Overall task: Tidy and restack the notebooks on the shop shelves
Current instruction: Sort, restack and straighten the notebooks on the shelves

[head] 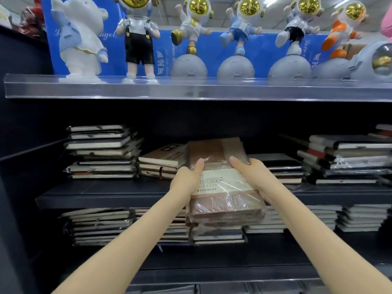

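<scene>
The cream band across the wrapped brown notebooks (220, 149) reads "OTEBOOK" – the first letter sits under a thumb – and the lines beneath it are too small to read. On the blue box (110, 45) up behind the white bear figurine (80, 37) there is looping script ending in "ngel"; the rest is hidden.

Both arms reach straight forward. The left hand (186, 179) grips the bundle's left edge and the right hand (254, 175) its right edge, each with the thumb lying flat on the top cover and pointing away. The other fingers curl out of sight below.

The bundle is held level in front of the middle shelf (106, 194), between a short brown stack (161, 164) on its left and a dark stack (282, 168) on its right. A taller pile of black notebooks (101, 151) stands further left. Gold-visored astronaut figurines (195, 28) line the top shelf.
</scene>
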`<state>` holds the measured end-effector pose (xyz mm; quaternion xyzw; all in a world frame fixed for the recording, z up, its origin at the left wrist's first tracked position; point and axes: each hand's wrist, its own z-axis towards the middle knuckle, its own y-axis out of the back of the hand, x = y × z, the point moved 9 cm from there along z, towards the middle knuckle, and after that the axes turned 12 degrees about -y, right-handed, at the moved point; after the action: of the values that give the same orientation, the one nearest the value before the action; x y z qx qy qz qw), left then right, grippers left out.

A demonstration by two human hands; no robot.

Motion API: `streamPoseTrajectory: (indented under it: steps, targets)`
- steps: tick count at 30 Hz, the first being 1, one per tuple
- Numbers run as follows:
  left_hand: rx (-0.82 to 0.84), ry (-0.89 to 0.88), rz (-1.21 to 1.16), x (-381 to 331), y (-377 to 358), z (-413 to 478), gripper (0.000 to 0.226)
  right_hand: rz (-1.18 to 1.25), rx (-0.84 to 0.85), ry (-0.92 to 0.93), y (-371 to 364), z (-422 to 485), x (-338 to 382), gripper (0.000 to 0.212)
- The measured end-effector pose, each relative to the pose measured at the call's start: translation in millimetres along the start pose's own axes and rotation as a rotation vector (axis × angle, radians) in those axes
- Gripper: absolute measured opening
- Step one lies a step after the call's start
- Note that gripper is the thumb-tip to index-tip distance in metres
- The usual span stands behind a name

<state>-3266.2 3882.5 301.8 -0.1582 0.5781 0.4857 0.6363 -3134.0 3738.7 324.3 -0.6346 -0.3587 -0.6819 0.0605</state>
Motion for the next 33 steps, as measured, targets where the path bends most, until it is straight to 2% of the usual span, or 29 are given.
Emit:
streamPoseTrajectory:
  steps: [2, 4, 7, 8, 9, 12, 14, 16, 18, 20, 23, 25, 27, 30, 33]
  targets:
    - [0.018, 0.032, 0.049, -3.5, -5.4, 9.6, 0.075, -0.148, -0.047, -0.01, 1.4, 7.2, 4.2, 0.073]
    - [0.024, 0.051, 0.065, -4.9, -10.7, 18.8, 0.075, -0.362, -0.133, 0.065, 2.6, 4.5, 12.6, 0.064]
    - [0.047, 0.113, 0.074, -0.1, -16.2, 29.8, 0.078, -0.786, -0.348, 0.341, -3.7, -23.5, 29.6, 0.059]
    - [0.062, 0.137, 0.084, 1.4, -17.4, 31.8, 0.078, -0.837, -0.326, 0.436, -11.5, -33.9, 33.1, 0.059]
    - [0.079, 0.15, 0.091, 3.3, -18.3, 34.6, 0.077, -0.851, -0.231, 0.473, -19.8, -39.7, 32.2, 0.062]
    - [0.162, 0.164, 0.018, 7.9, -19.3, 35.8, 0.066, -0.802, 0.057, 0.36, -27.0, -36.8, 19.5, 0.078]
    - [0.218, 0.113, -0.052, 1.8, -13.0, 31.6, 0.062, -0.79, 0.127, 0.319, -22.0, -31.7, 16.4, 0.084]
    - [0.224, 0.03, -0.019, -7.8, 8.8, 30.0, 0.063, -0.907, 0.17, 0.362, -25.9, -32.7, 12.7, 0.087]
    - [0.171, -0.113, 0.047, -19.2, 41.8, 38.3, 0.053, -1.003, 0.158, 0.405, -29.6, -32.0, 12.7, 0.089]
    - [0.05, -0.262, 0.138, -24.7, 78.8, 49.2, 0.031, -1.036, 0.142, 0.405, -31.5, -29.1, 16.3, 0.09]
    - [-0.123, -0.376, 0.349, -18.9, 121.6, 57.8, 0.013, -1.052, 0.144, 0.412, -32.7, -26.0, 23.9, 0.088]
    - [-0.151, -0.436, 0.446, -13.0, 132.0, 60.5, 0.012, -1.045, 0.164, 0.419, -34.9, -23.5, 29.9, 0.088]
    - [-0.106, -0.472, 0.493, -3.9, 130.3, 65.5, 0.014, -1.048, 0.19, 0.401, -38.6, -17.0, 34.4, 0.089]
    - [-0.009, -0.464, 0.623, 10.4, 121.5, 73.2, 0.032, -1.037, 0.23, 0.377, -40.1, -8.1, 38.7, 0.087]
    - [0.111, -0.445, 0.734, 22.7, 109.0, 81.0, 0.055, -1.071, 0.292, 0.352, -43.2, -11.0, 29.2, 0.098]
